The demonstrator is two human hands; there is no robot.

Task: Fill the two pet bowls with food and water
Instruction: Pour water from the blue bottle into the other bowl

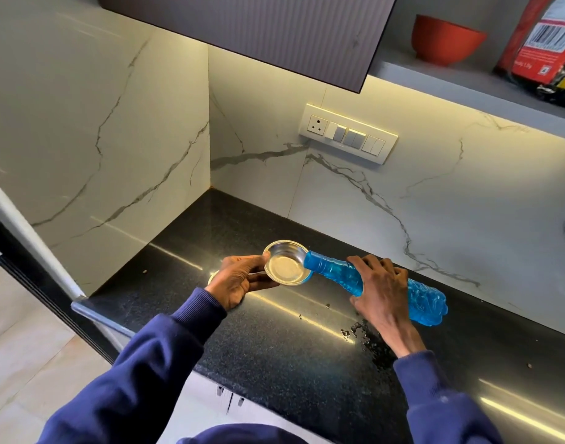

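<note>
Both hands grip — left hand [239, 280] tilts the shiny steel bowl [286, 263], right hand [379, 283] the ribbed blue bottle [370, 283].

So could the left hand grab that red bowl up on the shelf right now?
Probably not yet. The left hand is busy holding the steel bowl, and the red bowl sits high on the shelf, over on the far right.

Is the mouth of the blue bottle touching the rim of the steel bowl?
Cannot tell. In the head view the blue bottle is tipped with its mouth overlapping the right rim of the steel bowl, but the overlap hides whether they meet.
</note>
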